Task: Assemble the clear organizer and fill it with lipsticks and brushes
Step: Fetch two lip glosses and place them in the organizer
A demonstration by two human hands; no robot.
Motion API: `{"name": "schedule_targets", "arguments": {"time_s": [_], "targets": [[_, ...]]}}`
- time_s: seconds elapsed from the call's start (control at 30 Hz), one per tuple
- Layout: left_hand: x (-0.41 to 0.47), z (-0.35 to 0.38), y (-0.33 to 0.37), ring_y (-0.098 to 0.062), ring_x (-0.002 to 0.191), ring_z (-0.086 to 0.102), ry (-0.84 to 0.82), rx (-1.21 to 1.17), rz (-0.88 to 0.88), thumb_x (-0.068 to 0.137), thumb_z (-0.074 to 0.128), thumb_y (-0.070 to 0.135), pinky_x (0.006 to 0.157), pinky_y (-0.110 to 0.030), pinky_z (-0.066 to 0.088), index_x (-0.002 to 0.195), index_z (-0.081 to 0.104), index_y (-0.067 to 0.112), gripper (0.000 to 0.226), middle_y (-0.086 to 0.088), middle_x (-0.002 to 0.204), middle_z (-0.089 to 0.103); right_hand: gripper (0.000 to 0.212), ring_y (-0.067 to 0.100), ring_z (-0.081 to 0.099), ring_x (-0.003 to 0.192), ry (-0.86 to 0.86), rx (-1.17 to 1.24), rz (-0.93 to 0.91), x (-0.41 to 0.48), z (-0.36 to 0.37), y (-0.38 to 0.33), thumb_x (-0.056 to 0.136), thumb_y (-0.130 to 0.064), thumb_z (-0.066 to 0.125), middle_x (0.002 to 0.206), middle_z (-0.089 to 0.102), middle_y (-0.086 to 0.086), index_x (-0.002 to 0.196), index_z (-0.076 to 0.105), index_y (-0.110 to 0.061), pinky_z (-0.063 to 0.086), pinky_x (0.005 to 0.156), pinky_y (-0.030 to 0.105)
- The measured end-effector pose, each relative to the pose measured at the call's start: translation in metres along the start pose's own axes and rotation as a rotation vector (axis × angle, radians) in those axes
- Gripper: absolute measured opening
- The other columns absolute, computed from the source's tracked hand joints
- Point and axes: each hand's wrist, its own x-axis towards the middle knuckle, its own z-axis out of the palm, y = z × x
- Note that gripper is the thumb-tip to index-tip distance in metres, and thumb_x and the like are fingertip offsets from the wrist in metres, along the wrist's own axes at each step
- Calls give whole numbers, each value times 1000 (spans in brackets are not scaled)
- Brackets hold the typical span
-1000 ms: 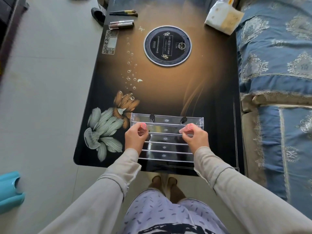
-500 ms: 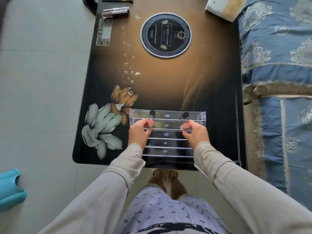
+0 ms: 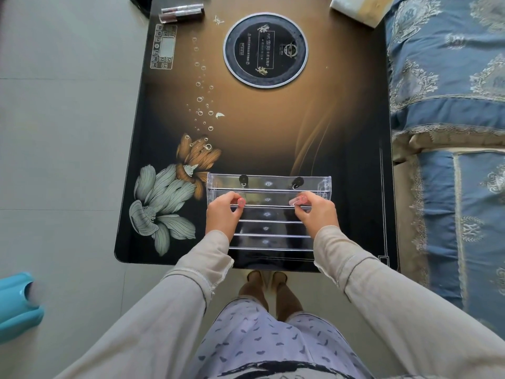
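At the near end of the dark glass worktop (image 3: pixel 273 127), right by its front edge, the clear organizer (image 3: pixel 269 214) lies flat, its thin dividers running crosswise in a stack of rows. Both hands are on it. The left hand (image 3: pixel 222 214) has its fingers curled in, thumb and forefinger pinched on 1 of the upper dividers at the left side; the right hand (image 3: pixel 317 213) mirrors it on the same strip at the right side, fingertips closed tight on the clear plastic. 2 small dark knobs (image 3: pixel 243 179) sit on the organizer's far row, just beyond the fingers. Pale sleeves (image 3: pixel 352 266) cover both forearms. Well away at the far left corner, 2 lipstick tubes (image 3: pixel 181 12) lie side by side, next to a printed control panel (image 3: pixel 163 47). A round black cooking plate (image 3: pixel 265 49) is set into the middle of the far half. A white packet (image 3: pixel 358 6) sits at the far right corner, touching the edge of the blue patterned sofa (image 3: pixel 448 105) that runs along the right side. A teal plastic thing (image 3: pixel 16 305) rests on the grey floor at the left.
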Motion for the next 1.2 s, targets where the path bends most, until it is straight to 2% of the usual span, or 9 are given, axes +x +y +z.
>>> {"name": "schedule_targets", "arguments": {"time_s": [0.33,0.5,0.6,0.73,0.87,0.97,1.03,1.1,1.2], "targets": [[3,-1,3,-24,92,65,-27,2,-19,84,62,14,85,-27,47,93,69,6,13,-13,95,72,12,24,65,92,1,-16,-15,1,0,2,85,-13,61,98,71,8,94,68,-10,54,87,36],[3,0,3,-22,92,65,-37,-7,-13,84,62,13,88,-29,48,90,68,6,11,-11,95,72,13,25,64,89,-3,-60,-19,2,1,3,85,-17,61,98,71,7,97,66,-13,51,82,30],[4,0,2,-15,86,62,-30,12,-3,83,63,13,84,-24,45,89,67,6,10,-10,93,72,13,25,64,88,-2,-91,-14,3,1,3,85,-19,62,98,71,7,97,65,-14,48,77,27],[3,0,1,-20,91,64,-29,20,-3,81,66,12,82,-22,43,91,68,7,11,-10,95,72,19,25,65,94,-10,-88,0,1,-1,2,84,-17,63,103,70,7,102,61,-15,51,83,31],[-1,-4,-3,-21,98,64,-34,32,11,78,67,6,89,-28,47,100,66,9,22,-8,102,70,28,23,61,106,-15,-24,-5,-5,-3,7,81,-8,64,112,67,5,108,60,-12,49,97,36],[-13,-8,-13,-22,100,62,13,25,-8,77,67,2,91,-31,48,110,62,10,35,-8,107,67,39,24,56,112,38,-8,-29,-23,-3,17,79,-3,64,119,61,11,117,57,-5,44,101,31],[-26,-12,-25,-20,91,61,36,8,-39,77,66,1,83,-26,46,109,62,9,33,-8,102,67,38,21,57,104,46,-11,-6,-42,-1,29,79,-2,64,113,61,12,116,58,-3,42,92,23],[-43,-14,-40,-18,79,58,18,4,-111,78,64,3,74,-24,43,101,65,11,25,-6,90,67,29,15,55,88,3,-20,55,-62,3,46,80,-2,63,99,62,9,109,61,-2,41,84,18],[-69,-17,-68,-20,72,57,-81,-15,-268,80,62,4,73,-22,41,90,68,9,13,-11,83,70,16,15,53,75,-123,-26,216,-90,11,73,81,-1,61,91,68,14,96,66,-1,42,70,10]]}}
